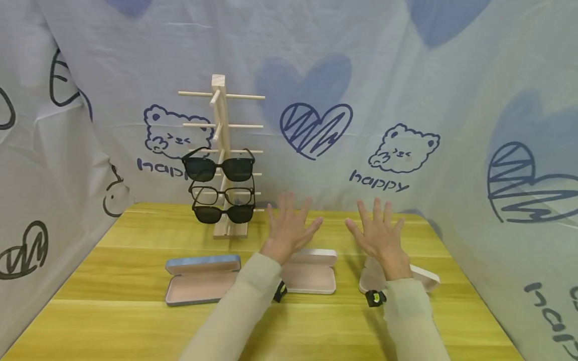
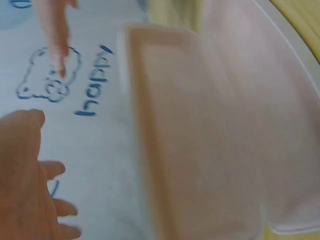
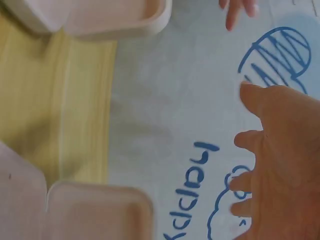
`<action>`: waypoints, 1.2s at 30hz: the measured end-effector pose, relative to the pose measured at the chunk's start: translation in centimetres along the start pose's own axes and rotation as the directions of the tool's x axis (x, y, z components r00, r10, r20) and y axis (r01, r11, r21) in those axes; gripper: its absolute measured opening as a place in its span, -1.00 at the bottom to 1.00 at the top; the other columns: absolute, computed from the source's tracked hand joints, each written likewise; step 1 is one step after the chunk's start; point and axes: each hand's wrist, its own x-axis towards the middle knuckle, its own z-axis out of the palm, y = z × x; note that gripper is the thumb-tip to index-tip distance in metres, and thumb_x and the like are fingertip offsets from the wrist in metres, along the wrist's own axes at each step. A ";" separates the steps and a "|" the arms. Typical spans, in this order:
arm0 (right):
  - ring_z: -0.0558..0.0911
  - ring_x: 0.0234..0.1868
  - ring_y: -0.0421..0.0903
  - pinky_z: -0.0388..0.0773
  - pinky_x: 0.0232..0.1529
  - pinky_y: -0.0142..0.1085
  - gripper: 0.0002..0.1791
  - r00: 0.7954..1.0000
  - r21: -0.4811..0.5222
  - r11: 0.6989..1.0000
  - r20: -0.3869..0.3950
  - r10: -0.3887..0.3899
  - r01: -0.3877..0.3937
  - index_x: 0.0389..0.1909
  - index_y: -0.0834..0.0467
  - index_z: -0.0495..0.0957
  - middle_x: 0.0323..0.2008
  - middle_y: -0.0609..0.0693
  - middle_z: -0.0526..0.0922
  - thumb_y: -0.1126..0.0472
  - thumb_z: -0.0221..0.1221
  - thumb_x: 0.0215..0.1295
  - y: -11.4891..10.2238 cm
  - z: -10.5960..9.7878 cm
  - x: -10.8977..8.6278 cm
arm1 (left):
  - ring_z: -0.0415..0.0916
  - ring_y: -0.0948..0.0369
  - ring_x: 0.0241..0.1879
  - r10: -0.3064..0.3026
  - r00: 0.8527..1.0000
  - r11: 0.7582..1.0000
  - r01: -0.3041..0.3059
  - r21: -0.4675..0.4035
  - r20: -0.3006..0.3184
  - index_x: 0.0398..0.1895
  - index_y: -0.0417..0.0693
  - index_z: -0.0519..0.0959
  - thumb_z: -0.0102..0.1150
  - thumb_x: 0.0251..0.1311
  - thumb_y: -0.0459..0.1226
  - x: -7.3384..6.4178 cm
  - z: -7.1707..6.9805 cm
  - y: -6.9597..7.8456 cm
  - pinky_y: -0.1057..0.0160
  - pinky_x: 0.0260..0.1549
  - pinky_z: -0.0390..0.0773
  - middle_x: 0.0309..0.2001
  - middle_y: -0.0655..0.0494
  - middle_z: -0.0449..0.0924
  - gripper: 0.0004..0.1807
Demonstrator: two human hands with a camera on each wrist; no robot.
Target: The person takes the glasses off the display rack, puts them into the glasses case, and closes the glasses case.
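Observation:
My left hand [image 1: 289, 228] is held out with spread fingers above and behind the middle eyeglass case [image 1: 311, 278], holding nothing. Spread in the same way, my right hand [image 1: 379, 235] is over the right-hand white case [image 1: 426, 277], which the wrist partly hides. The middle case stands open with a pale pink inside, large in the left wrist view. Farther left lies an open case with a blue lid [image 1: 203, 263]. A wooden stand [image 1: 219, 81] bears black sunglasses [image 1: 239, 169], thin-framed clear glasses [image 1: 207, 195] and lower dark sunglasses [image 1: 241, 214].
The yellow wood-grain table [image 1: 334, 331] ends at a pale cloth [image 1: 316, 30] printed with hearts and bears, which hangs behind and at both sides. Bare pegs [image 1: 246, 97] stick out from the upper part of the stand.

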 end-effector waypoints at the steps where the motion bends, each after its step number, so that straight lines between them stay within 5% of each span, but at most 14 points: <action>1: -0.26 0.61 0.51 -0.25 0.39 0.62 -0.14 1.000 0.021 1.000 -0.003 -0.011 0.011 0.68 0.04 -0.11 0.64 0.39 -0.26 -0.35 -0.23 0.58 -0.1 -0.1 -0.1 | -0.31 -0.19 0.68 0.024 1.000 0.999 -0.023 -0.045 0.008 0.69 0.36 -0.04 -0.40 0.50 0.36 -0.1 -0.3 0.1 -0.43 0.53 -0.16 0.69 -0.15 -0.25 -0.21; 5: 0.07 0.59 0.46 0.02 0.50 0.43 -0.21 0.990 0.145 0.980 -0.067 -0.126 0.135 0.64 0.18 0.02 0.59 0.40 0.06 -0.17 -0.09 0.62 -0.8 -0.9 -0.1 | -0.04 -0.18 0.64 0.137 0.990 0.963 -0.127 -0.237 0.023 0.69 0.34 -0.05 -0.29 0.55 0.27 -0.7 -2.3 0.3 -0.37 0.52 0.04 0.67 -0.13 -0.03 -0.26; 10: 0.42 0.44 0.37 0.35 0.45 0.23 -0.33 0.960 0.347 0.898 -0.160 -0.229 0.272 0.52 0.32 0.25 0.46 0.36 0.38 0.00 0.05 0.59 -2.1 -2.2 0.3 | 0.21 -0.07 0.57 0.267 0.963 0.894 -0.259 -0.366 -0.032 0.67 0.19 0.06 -0.15 0.59 0.13 -1.7 -5.0 -0.5 -0.16 0.53 0.22 0.62 -0.01 0.18 -0.30; 18: 0.61 0.25 0.34 0.60 0.21 0.19 -0.45 0.970 0.517 0.822 -0.165 -0.178 0.239 0.44 0.20 0.41 0.31 0.31 0.58 0.01 0.11 0.57 -4.2 -4.1 0.5 | 0.62 0.02 0.24 0.315 0.946 0.866 -0.318 -0.386 -0.074 0.57 0.18 0.30 -0.01 0.57 0.03 -3.4 -8.7 -3.1 -0.07 0.29 0.57 0.51 0.11 0.39 -0.42; 24: 0.65 0.21 0.28 0.63 0.18 0.15 -0.48 0.969 0.538 0.806 -0.155 -0.192 0.246 0.40 0.15 0.47 0.27 0.25 0.63 0.02 0.13 0.55 -6.4 -5.0 0.2 | 0.65 0.07 0.18 0.432 0.902 0.803 -0.394 -0.447 -0.018 0.53 0.10 0.38 0.08 0.55 -0.07 -4.6 -10.7 -5.2 0.00 0.18 0.65 0.44 0.03 0.49 -0.46; 27: 0.67 0.18 0.25 0.65 0.15 0.13 -0.51 0.964 0.543 0.796 -0.162 -0.211 0.265 0.38 0.14 0.50 0.25 0.23 0.65 0.04 0.15 0.54 -7.7 -5.4 0.1 | 0.66 0.11 0.13 0.454 0.891 0.778 -0.401 -0.484 -0.008 0.51 0.12 0.40 0.11 0.53 -0.11 -5.3 -11.8 -6.4 0.02 0.10 0.68 0.37 0.01 0.56 -0.47; 36: 0.66 0.17 0.16 0.69 0.09 0.03 -0.54 0.956 0.569 0.768 -0.179 -0.234 0.295 0.35 0.10 0.53 0.23 0.16 0.66 0.03 0.15 0.53 -10.2 -6.1 0.6 | 0.69 0.19 -0.12 0.396 0.917 0.816 -0.379 -0.436 -0.055 0.42 0.14 0.51 0.19 0.48 -0.15 -7.2 -14.4 -10.0 0.11 -0.09 0.69 0.10 0.05 0.72 -0.53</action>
